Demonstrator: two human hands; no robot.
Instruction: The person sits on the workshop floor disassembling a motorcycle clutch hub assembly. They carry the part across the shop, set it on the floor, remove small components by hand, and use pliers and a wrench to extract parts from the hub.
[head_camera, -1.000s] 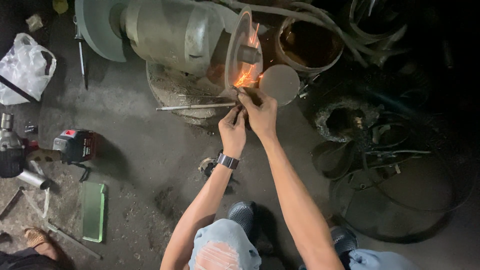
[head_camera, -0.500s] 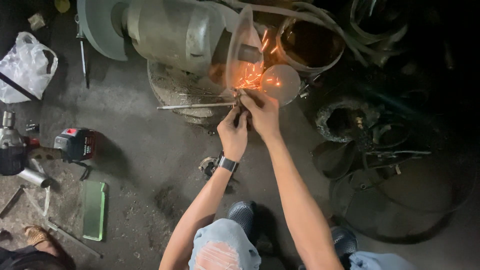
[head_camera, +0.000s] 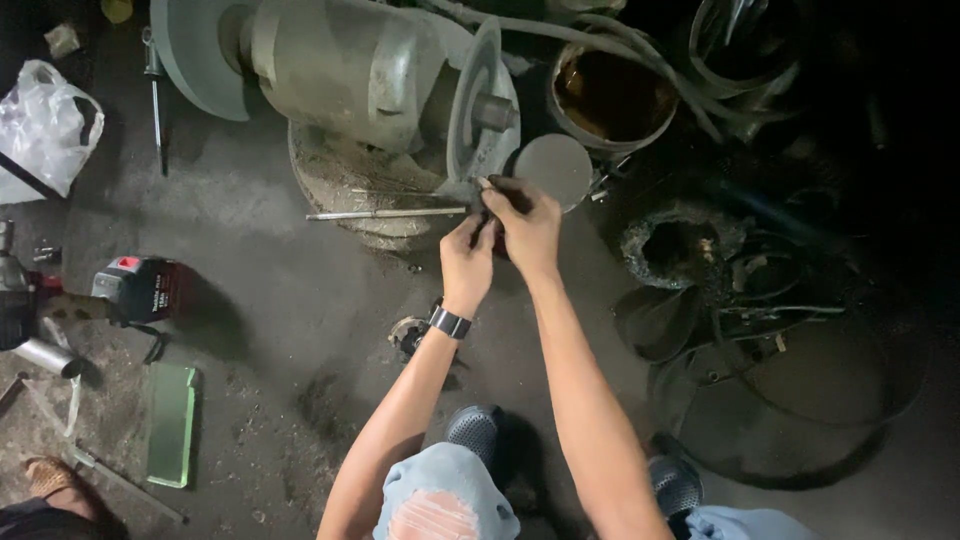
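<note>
One small metal piece in two closed grips, left hand, right hand.

White plastic bag lies far left.

Grey bench grinder; left of it, white plastic bag, red-black power tool, translucent green strip; rusty-brown bucket right.

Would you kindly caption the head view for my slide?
Both hands, left and right, press a small workpiece against the grey bench grinder's wheel.
</note>
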